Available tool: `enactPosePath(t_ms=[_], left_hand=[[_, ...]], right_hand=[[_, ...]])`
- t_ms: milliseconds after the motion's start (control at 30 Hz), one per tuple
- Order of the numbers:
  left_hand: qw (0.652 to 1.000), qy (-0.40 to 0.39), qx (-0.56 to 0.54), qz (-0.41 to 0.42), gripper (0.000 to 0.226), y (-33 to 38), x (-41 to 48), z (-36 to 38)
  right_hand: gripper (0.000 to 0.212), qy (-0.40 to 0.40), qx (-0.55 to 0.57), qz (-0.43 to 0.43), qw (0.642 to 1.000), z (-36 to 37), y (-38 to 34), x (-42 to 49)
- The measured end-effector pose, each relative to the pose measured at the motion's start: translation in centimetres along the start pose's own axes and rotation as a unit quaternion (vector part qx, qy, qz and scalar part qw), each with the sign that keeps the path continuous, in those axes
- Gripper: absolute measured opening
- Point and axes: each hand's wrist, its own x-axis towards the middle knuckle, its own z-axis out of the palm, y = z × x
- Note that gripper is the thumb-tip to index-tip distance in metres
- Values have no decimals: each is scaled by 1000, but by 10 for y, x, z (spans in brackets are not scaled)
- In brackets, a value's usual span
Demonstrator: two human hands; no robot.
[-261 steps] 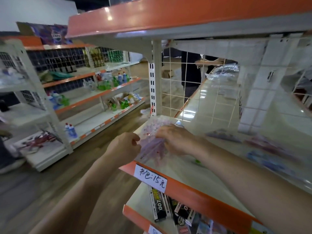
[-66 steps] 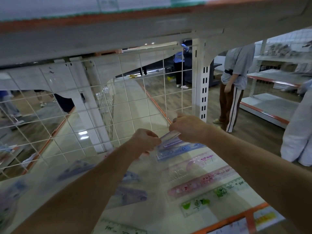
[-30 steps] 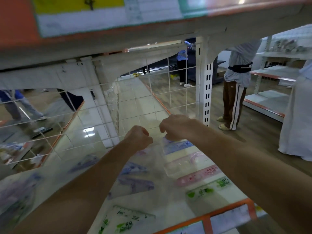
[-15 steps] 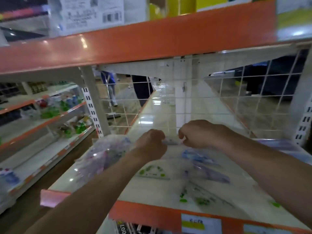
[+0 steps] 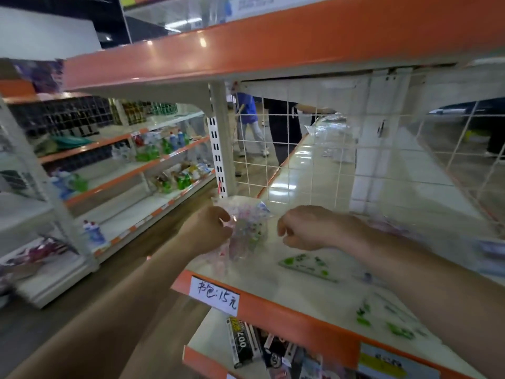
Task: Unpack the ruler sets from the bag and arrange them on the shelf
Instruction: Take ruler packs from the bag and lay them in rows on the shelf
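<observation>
Gripping crinkled clear bag (image 5: 247, 222), left hand (image 5: 206, 232) beside glossy shelf (image 5: 300, 285).

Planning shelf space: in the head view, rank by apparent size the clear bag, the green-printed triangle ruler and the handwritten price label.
1. clear bag, largest.
2. green-printed triangle ruler and handwritten price label look alike; the label sits nearer the camera, so unranked.
</observation>
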Motion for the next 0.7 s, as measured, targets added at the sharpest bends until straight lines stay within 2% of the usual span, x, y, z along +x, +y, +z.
enactPosePath(t_ms=[133,400,467,600,700], left_hand=[[999,-17,5,-32,31,-18,-7,-2],[998,-33,-7,-59,22,-36,-8,9],[998,-37,-6,-58,23,-37,-7,13],[997,-21,15,-68,22,-42,-4,12],[997,-7,17,-76,19,-47,-2,9]], right_hand=[[29,6,36,-27,999,5,-20,9],[20,2,112,-55,992,22,-62,25],[27,2,131,-59,990,27,-70,28],[27,74,83,-40,993,26,-72,38],[29,118,35,-65,990,21,-67,50]])
